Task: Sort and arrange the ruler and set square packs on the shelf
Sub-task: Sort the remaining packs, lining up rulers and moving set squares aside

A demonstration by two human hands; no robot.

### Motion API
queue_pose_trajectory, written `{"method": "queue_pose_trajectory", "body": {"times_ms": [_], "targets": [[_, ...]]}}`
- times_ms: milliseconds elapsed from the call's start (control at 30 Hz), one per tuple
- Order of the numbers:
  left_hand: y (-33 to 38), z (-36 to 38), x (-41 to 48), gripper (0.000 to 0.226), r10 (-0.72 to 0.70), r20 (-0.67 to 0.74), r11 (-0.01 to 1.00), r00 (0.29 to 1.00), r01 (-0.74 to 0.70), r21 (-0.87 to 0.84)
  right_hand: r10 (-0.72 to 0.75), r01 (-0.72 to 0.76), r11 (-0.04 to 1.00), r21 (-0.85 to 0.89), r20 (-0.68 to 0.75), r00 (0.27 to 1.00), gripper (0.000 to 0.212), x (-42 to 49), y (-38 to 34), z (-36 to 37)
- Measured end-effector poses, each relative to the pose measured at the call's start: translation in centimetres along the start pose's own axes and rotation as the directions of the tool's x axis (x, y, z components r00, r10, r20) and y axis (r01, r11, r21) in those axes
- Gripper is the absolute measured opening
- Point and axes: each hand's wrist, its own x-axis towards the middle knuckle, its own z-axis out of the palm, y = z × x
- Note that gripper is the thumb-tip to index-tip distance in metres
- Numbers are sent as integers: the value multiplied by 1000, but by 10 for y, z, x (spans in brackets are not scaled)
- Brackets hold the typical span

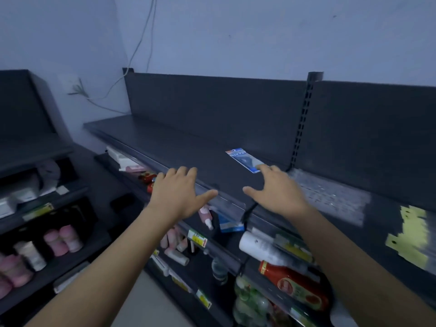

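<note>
A blue pack (244, 160) lies flat on the top shelf (188, 147). The right hand (277, 191) is spread wide, with its fingertips on the pack's near end. The left hand (178, 193) is spread wide too and holds nothing, well apart at the shelf's front edge.

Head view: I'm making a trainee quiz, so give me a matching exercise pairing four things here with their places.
Things:
1. blue pack
2. yellow pack
3. red bottle
4. left hand

Places:
A. below the top shelf
B. top shelf level, far right
C. over the top shelf's front edge, holding nothing
D. on the top shelf, at the fingers of the right hand

Pairs: 1-D, 2-B, 3-A, 4-C.
</note>
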Motion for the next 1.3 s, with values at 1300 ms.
{"method": "queue_pose_trajectory", "body": {"times_ms": [1300], "targets": [[-11,135,432,66,791,-33,537,610,-720,-440,691,-643,721,-258,321,647,57,305,23,107]]}}
